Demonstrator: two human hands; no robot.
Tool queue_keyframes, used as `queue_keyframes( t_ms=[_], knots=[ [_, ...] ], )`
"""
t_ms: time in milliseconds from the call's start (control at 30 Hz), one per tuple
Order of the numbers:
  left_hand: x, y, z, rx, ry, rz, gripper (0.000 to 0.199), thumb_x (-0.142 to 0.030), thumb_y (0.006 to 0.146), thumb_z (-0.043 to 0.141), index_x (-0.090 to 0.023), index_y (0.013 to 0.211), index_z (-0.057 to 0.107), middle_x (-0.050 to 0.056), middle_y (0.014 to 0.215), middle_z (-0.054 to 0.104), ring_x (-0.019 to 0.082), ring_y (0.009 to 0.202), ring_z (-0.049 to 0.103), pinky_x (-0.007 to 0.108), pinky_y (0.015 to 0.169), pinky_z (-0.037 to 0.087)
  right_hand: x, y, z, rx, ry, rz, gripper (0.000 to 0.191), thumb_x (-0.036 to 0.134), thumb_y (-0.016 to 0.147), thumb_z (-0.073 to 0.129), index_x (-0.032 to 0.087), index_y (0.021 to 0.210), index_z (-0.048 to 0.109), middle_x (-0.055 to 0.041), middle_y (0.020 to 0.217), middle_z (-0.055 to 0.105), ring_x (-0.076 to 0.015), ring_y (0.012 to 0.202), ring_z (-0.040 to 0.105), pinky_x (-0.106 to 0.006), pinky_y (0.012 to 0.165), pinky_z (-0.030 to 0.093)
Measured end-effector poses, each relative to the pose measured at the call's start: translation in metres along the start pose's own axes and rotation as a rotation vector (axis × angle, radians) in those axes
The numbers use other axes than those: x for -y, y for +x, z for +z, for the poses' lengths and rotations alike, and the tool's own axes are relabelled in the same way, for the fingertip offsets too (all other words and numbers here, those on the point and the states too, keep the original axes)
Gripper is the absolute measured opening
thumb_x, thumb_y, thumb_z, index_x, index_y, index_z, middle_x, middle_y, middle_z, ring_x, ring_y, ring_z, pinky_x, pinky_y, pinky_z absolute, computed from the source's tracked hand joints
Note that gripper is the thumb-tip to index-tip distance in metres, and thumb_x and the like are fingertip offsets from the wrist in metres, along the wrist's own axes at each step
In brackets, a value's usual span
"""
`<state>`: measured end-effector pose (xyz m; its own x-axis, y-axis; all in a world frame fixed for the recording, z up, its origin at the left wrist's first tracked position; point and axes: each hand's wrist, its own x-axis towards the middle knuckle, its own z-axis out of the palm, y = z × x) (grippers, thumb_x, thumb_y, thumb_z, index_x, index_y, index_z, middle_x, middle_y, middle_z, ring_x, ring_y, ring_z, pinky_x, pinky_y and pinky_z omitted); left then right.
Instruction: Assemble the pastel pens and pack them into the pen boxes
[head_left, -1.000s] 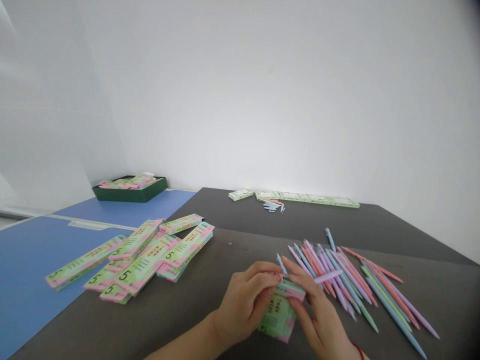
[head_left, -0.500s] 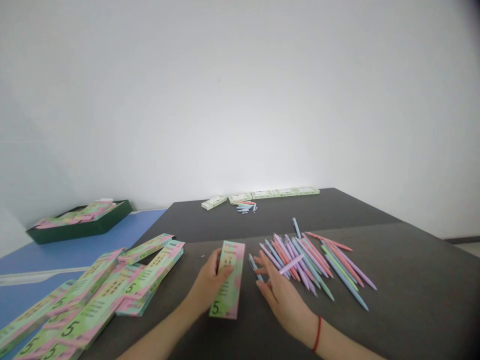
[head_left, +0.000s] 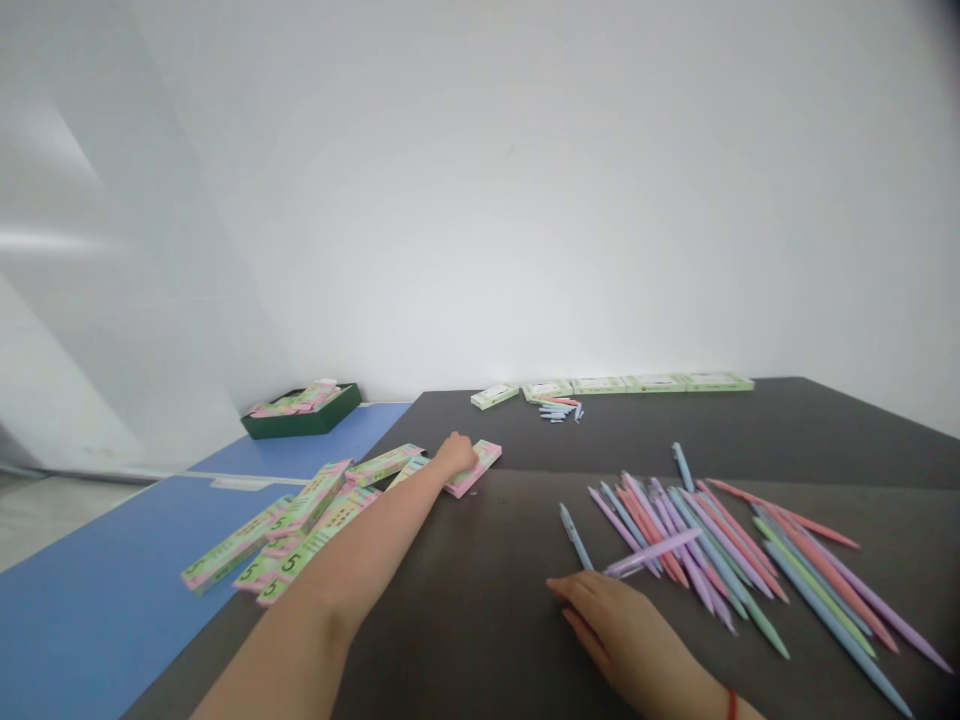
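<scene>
Your left hand (head_left: pixel 456 455) is stretched forward and to the left at full reach, fingers curled down on a pink-and-green pen box (head_left: pixel 472 467). The box lies flat on the dark grey table (head_left: pixel 465 600) at the near end of the box pile (head_left: pixel 300 515); whether the fingers grip it or merely press on it cannot be told. Its long axis runs away from you, tilted slightly rightward.

Your right hand (head_left: pixel 622 630) rests palm down on the table close to you, fingers loosely extended and holding nothing. Just past its fingertips lie a single blue pen (head_left: pixel 575 537) and a lilac pen (head_left: pixel 651 553). Both are nearer the right hand than the left. The blue pen points away from you; the lilac one lies crosswise.

Beyond these, to the right, is the spread of pastel pens (head_left: pixel 750 560), blue, lilac, coral and green, mostly parallel and slanting up-left to down-right.

Legible markings: a large numeral "5" on several boxes in the pile. Smaller print is unreadable.

Further out: a blue table surface (head_left: pixel 97 590) at left, a dark green tray (head_left: pixel 304 415) holding more boxes, and a row of pale green boxes (head_left: pixel 637 384) along the far edge by the white wall, with a few loose pens (head_left: pixel 559 408) beside them.
</scene>
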<state>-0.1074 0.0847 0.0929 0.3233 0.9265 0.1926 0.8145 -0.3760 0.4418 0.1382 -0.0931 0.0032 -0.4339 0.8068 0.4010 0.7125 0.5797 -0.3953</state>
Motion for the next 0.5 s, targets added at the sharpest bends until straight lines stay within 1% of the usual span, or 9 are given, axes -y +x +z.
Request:
queue_keyframes(
  t_ms=[100, 167, 233, 300, 367, 500],
  knots=[
    [0.01, 0.008, -0.007, 0.034, 0.137, -0.066, 0.037, -0.036, 0.09, 0.051, -0.011, 0.118, 0.054, 0.006, 0.119, 0.053, 0.021, 0.099, 0.059, 0.036, 0.087, 0.049, 0.0, -0.001, 0.002, 0.008, -0.023, -0.02, 0.032, 0.009, 0.085, 0.044, 0.017, 0.109, 0.063, -0.0096, 0.101, 0.069, -0.023, 0.091, 0.065, -0.038, 0.082, 0.054],
    [0.016, 0.012, -0.01, 0.067, 0.244, -0.127, 0.035, -0.034, 0.09, 0.052, -0.013, 0.118, 0.054, 0.007, 0.118, 0.055, 0.021, 0.098, 0.059, 0.039, 0.085, 0.05, 0.002, 0.0, 0.001, 0.05, -0.044, -0.02, 0.033, 0.007, 0.083, 0.046, 0.017, 0.109, 0.064, -0.0095, 0.102, 0.068, -0.0238, 0.091, 0.064, -0.04, 0.083, 0.053],
    [0.022, 0.009, -0.01, 0.099, 0.358, -0.187, 0.032, -0.031, 0.089, 0.055, -0.015, 0.117, 0.054, 0.008, 0.117, 0.057, 0.022, 0.099, 0.059, 0.042, 0.082, 0.051, 0.004, 0.001, -0.001, 0.091, -0.06, -0.008, 0.032, 0.006, 0.081, 0.049, 0.018, 0.107, 0.064, -0.0093, 0.102, 0.067, -0.0246, 0.093, 0.063, -0.043, 0.085, 0.051],
    [0.029, -0.001, -0.007, 0.113, 0.46, -0.231, 0.032, -0.031, 0.089, 0.055, -0.016, 0.117, 0.054, 0.009, 0.118, 0.057, 0.022, 0.1, 0.059, 0.043, 0.083, 0.051, 0.005, 0.003, -0.002, 0.103, -0.068, 0.009, 0.032, 0.005, 0.078, 0.052, 0.017, 0.104, 0.065, -0.009, 0.103, 0.067, -0.0248, 0.095, 0.062, -0.044, 0.088, 0.05],
    [0.036, -0.016, -0.003, 0.104, 0.534, -0.255, 0.033, -0.031, 0.089, 0.056, -0.016, 0.117, 0.054, 0.009, 0.119, 0.057, 0.023, 0.102, 0.058, 0.045, 0.085, 0.049, 0.004, 0.005, -0.003, 0.095, -0.078, 0.024, 0.032, 0.004, 0.077, 0.054, 0.016, 0.103, 0.066, -0.0092, 0.104, 0.067, -0.025, 0.097, 0.061, -0.045, 0.089, 0.049],
    [0.05, -0.042, 0.005, 0.05, 0.584, -0.285, 0.038, -0.032, 0.088, 0.056, -0.017, 0.123, 0.05, 0.01, 0.126, 0.052, 0.026, 0.11, 0.054, 0.049, 0.091, 0.045, -0.001, 0.006, -0.002, 0.071, -0.137, 0.036, 0.031, 0.004, 0.076, 0.055, 0.015, 0.103, 0.066, -0.0114, 0.105, 0.066, -0.0269, 0.097, 0.062, -0.046, 0.088, 0.049]
  ],
)
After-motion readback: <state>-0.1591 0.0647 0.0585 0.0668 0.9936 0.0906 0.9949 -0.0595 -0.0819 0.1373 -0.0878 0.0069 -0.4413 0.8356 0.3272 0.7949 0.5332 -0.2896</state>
